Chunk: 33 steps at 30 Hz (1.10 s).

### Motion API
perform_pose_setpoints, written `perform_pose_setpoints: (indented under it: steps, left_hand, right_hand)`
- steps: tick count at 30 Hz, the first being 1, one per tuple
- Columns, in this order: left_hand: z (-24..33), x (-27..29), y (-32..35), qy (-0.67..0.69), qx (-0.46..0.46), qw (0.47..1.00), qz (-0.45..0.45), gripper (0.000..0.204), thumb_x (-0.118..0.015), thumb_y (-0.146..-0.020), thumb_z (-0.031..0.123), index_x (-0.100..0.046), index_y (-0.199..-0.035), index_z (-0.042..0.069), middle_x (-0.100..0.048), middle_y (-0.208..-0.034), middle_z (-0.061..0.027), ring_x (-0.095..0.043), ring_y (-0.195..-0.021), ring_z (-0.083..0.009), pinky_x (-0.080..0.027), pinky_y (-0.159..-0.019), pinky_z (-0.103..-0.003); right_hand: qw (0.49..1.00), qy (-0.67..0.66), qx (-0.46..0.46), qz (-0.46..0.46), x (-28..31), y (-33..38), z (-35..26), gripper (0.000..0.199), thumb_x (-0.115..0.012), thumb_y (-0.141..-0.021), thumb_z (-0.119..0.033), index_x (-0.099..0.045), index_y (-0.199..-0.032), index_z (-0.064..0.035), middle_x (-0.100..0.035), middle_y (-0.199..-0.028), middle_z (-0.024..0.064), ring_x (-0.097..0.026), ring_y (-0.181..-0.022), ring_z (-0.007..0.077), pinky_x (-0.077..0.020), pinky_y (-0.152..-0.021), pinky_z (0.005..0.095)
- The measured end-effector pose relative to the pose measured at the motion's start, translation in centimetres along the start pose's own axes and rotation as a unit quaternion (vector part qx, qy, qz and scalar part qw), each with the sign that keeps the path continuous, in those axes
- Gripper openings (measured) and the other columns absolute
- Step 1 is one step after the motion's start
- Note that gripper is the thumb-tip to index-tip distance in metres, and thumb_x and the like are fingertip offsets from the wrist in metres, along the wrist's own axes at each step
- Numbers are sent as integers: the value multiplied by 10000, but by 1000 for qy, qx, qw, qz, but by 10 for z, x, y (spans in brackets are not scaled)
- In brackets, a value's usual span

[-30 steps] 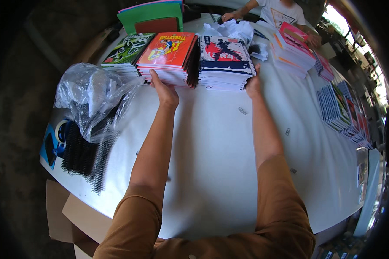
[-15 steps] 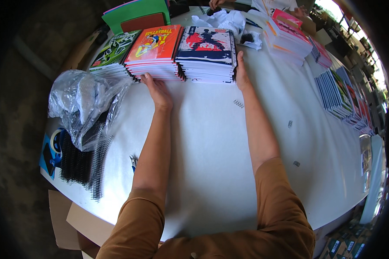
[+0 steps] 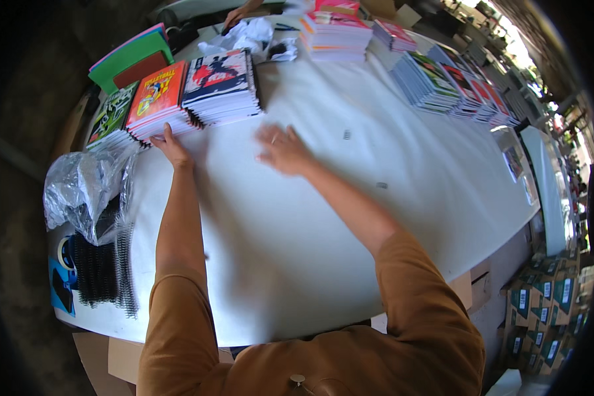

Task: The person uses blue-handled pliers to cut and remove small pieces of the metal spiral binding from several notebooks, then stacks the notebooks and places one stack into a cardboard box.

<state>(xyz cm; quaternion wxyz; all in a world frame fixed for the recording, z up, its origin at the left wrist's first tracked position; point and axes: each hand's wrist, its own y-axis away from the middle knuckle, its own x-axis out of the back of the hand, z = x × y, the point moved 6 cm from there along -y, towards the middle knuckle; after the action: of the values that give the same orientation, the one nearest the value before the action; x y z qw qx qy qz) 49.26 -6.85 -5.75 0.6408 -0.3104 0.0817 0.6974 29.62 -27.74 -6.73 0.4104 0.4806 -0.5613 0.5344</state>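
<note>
Three stacks of spiral-bound notebooks stand side by side at the far left of the table: a green-covered stack (image 3: 112, 117), an orange-covered stack (image 3: 155, 96) and a stack with a white, navy and red cover (image 3: 219, 82). Against the front of the orange stack rests my left hand (image 3: 173, 150), thumb raised and fingers stretched along its lower edge. My right hand (image 3: 284, 150), smeared by motion, is over the table in front of the navy stack, apart from it. Its fingers look spread, with nothing visible in them. Short coil offcuts (image 3: 346, 134) lie to its right.
A clear plastic bag (image 3: 86, 191) lies over black binding coils (image 3: 98, 267) at the left, beside a tape roll (image 3: 65, 252). Crumpled white paper (image 3: 244, 36) and more notebook stacks (image 3: 429, 82) occupy the far side. Another person's hand (image 3: 241, 13) shows at the back.
My right hand has let go of the navy stack's right side and come nearer over the table. My left hand stays at the orange stack. The whole view has swung to the right.
</note>
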Motion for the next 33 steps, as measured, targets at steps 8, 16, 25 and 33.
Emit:
perform_pose_setpoints:
  steps: [8, 16, 25, 33]
  left_hand:
    - [11, -42, 111, -434, -55, 863, -252, 848, -652, -779, 364, -210, -1424, 35, -242, -1451, -222, -249, -1345, -330, -159, -1119, -377]
    - [42, -122, 228, -585, -97, 682, -428, 672, -540, -816, 457, -385, -1346, 74, -367, -1410, -121, -280, -1334, -263, -180, -1117, -391]
    - [42, -91, 220, -552, -33, 742, -380, 486, -603, -785, 358, -552, -1183, 84, -525, -1257, -109, -429, -1221, -265, -250, -1078, -381]
    - [90, -62, 360, -268, 121, 859, -420, 356, -595, -838, 181, -571, -1142, -3, -647, -1022, -135, -602, -987, -213, -464, -865, -336]
  right_hand:
    - [987, 113, -95, 58, 58, 92, 56, 398, -417, -932, -185, -438, -1324, -119, -374, -1416, 90, -268, -1341, 311, -172, -1067, 572]
    - [984, -126, -128, -8, 70, 123, 148, 385, -408, -950, -176, -446, -1331, -141, -417, -1390, 75, -328, -1318, 281, -230, -1096, 392]
    - [966, -219, -134, 31, 88, 263, 86, 388, -547, -878, -311, -558, -1205, -103, -497, -1311, 90, -404, -1250, 271, -312, -1032, 360]
    - [959, -117, -163, 201, 104, 271, 0, 227, -662, -807, -186, -554, -687, -26, -550, -670, 123, -536, -623, 295, -423, -569, 398]
